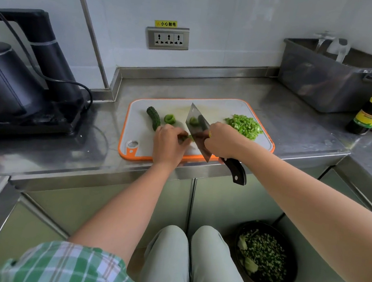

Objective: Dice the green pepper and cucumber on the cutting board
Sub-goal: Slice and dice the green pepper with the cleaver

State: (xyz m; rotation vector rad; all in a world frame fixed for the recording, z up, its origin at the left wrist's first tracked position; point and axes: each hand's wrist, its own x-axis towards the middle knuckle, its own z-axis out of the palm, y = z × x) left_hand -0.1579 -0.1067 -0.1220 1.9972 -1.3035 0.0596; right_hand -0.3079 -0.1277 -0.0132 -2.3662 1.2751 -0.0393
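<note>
While our right hand (pixel 223 141) grips the cleaver (pixel 198 131) with closed fingers, our left hand (pixel 168 142) curls its fingers onto a green pepper strip (pixel 189 137) against the blade on the cutting board (pixel 136 121). Just beyond the left fingers lie 1 pepper chunk (pixel 169 118) and the cucumber (pixel 153 118); beyond the right fingers, diced pepper (pixel 244 126).

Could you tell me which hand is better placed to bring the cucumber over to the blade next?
The left hand. It lies right beside the cucumber on the left of the cutting board, pinching only a small pepper piece, while the right hand grips the cleaver farther away.
</note>
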